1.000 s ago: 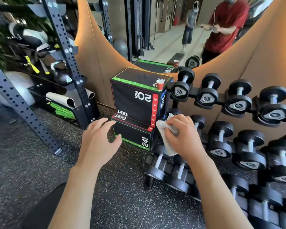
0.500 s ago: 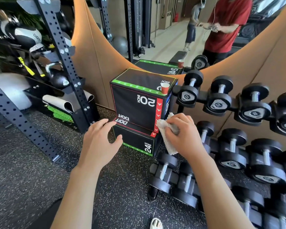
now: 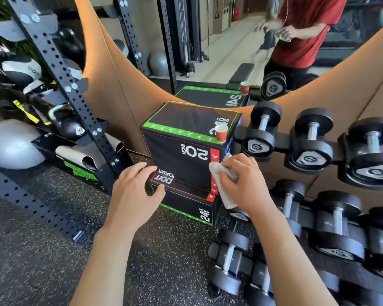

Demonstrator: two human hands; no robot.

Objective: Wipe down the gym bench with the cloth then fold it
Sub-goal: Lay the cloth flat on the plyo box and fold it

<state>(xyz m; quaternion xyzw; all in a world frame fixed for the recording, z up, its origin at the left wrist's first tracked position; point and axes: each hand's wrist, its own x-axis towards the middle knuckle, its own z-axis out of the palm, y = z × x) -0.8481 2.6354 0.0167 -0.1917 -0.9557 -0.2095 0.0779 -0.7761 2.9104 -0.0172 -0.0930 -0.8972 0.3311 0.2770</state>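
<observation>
Two bare hands: the left hand (image 3: 133, 195) spread and empty, the right hand (image 3: 244, 184) gripping one white cloth (image 3: 224, 196). Ahead of them, two stacked plyo boxes (image 3: 186, 151) and one red paper cup (image 3: 221, 133); left of them, one kettlebell (image 3: 65, 122)

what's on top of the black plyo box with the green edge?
A red paper cup stands at the right front corner of the black plyo box; it partly covers the printed lettering. The cup's contents aren't visible.

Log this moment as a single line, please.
right hand: grips cloth | left hand: open, empty | plyo box: ahead | wiping: not begun
</observation>
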